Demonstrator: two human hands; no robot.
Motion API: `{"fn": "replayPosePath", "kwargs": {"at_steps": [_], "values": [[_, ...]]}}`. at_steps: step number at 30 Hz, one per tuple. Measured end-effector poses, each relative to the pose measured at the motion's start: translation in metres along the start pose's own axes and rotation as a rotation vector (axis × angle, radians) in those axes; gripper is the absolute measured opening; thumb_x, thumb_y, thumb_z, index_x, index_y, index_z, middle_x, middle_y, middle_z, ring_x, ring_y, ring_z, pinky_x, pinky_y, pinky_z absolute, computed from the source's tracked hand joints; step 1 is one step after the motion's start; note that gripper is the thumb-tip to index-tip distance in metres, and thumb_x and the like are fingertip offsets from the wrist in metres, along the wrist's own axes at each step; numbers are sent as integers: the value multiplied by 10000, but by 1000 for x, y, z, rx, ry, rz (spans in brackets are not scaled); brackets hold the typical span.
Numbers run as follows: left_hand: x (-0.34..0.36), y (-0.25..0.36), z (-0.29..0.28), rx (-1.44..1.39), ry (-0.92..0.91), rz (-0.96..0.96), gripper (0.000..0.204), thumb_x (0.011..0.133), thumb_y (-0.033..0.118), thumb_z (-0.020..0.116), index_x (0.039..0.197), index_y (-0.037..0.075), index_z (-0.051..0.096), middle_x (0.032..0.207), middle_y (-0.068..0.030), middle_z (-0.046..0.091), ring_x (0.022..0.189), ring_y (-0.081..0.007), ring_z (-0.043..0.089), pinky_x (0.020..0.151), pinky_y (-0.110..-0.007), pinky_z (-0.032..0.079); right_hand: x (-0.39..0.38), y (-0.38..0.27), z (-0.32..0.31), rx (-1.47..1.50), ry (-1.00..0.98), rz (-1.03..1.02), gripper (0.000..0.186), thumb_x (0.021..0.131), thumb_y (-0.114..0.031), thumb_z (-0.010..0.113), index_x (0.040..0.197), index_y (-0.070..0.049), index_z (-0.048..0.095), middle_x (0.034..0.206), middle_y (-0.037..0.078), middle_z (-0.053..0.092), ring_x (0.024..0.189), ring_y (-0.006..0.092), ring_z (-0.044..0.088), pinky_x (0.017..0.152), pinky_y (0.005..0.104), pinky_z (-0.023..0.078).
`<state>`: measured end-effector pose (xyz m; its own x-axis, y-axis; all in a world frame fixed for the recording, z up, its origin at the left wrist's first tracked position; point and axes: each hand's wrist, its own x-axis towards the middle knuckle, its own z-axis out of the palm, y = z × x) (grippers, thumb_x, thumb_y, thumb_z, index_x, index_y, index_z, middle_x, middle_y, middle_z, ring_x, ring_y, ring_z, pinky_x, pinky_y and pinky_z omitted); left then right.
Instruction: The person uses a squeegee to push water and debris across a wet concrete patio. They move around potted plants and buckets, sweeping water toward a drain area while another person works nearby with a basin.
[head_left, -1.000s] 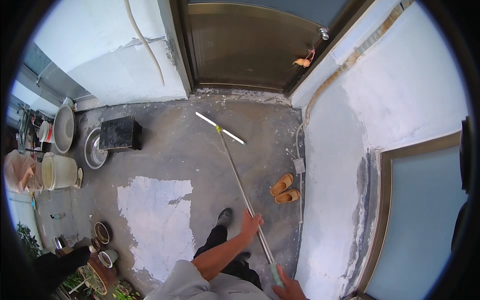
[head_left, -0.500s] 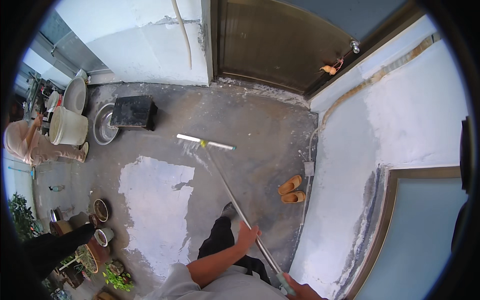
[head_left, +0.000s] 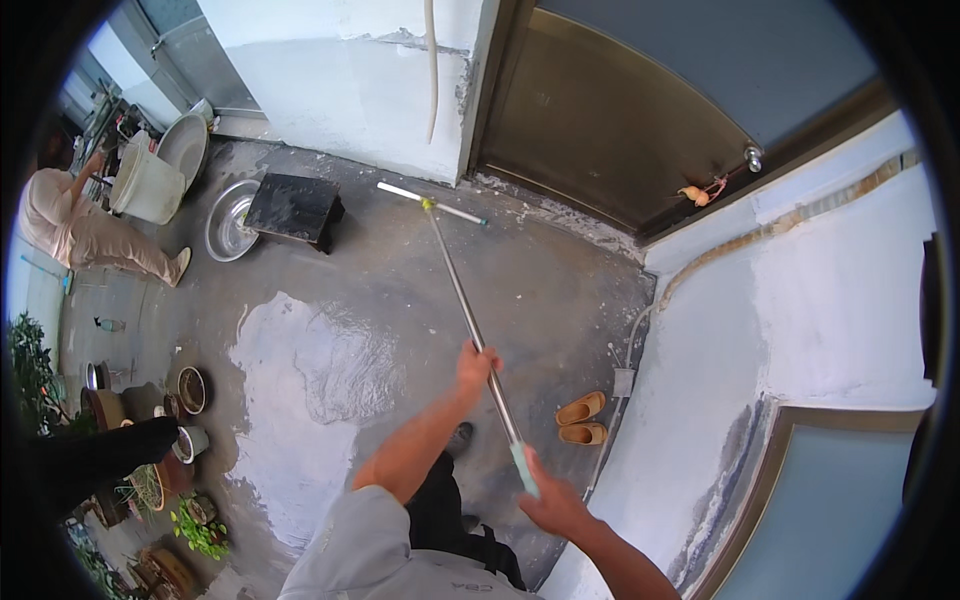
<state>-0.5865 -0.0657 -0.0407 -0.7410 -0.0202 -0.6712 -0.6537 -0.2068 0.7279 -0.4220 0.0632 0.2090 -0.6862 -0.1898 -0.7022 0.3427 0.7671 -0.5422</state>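
A floor squeegee [head_left: 458, 270] with a long metal pole reaches away from me, its wide white blade [head_left: 400, 192] on the grey concrete near the far wall. My left hand [head_left: 477, 367] is closed around the middle of the pole. Lower down, my right hand [head_left: 553, 500] grips the pale green handle [head_left: 523, 468] at the pole's near end. To the left of the pole spreads a puddle [head_left: 300, 400] reflecting bright light, with ripples on its right part. My shoe [head_left: 461, 438] stands beside the puddle.
A black stool [head_left: 293, 208] and a metal basin [head_left: 232, 222] stand left of the blade. A person [head_left: 100, 230] sits by a white bucket [head_left: 148, 185]. Potted plants [head_left: 200, 527] line the left. Tan slippers [head_left: 581, 420] lie by the right wall, below a brown door [head_left: 600, 120].
The squeegee blade has moved farther away, toward the far wall, and both hands have pushed forward with the pole. Ripples now show in the puddle. My view has shifted a little.
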Motion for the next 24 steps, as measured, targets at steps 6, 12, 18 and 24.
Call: {"fn": "replayPosePath", "kwargs": {"at_steps": [6,12,18,24], "values": [[52,-11,-67,516,62,-79,266,864,216,609,969,3,489,737,-118,638,658,-240,659,592,-385,526,46,-25,52,-9,-53,-58,834,803,-227,550,1498,-86,110,765,305,619,755,508,605,730,526,482],[-118,-101,-58,110,-30,-221,332,890,197,584,1034,46,325,762,-69,568,689,-162,605,564,-307,485,-88,13,31,-117,-446,182,878,824,-286,576,1521,-169,55,778,281,633,775,498,618,731,502,497],[-227,-106,-61,-147,-88,-499,244,889,127,574,1033,9,417,835,-122,630,764,-233,661,652,-347,528,-193,66,46,31,-234,104,723,814,-254,608,1478,-195,328,891,270,651,790,451,641,702,499,514],[-237,-93,-21,-354,-288,-674,246,921,236,612,1005,24,523,880,-132,662,813,-260,674,737,-400,559,-262,89,48,313,-100,356,684,798,-226,604,1444,-154,392,880,262,652,795,434,646,693,472,521]]}}
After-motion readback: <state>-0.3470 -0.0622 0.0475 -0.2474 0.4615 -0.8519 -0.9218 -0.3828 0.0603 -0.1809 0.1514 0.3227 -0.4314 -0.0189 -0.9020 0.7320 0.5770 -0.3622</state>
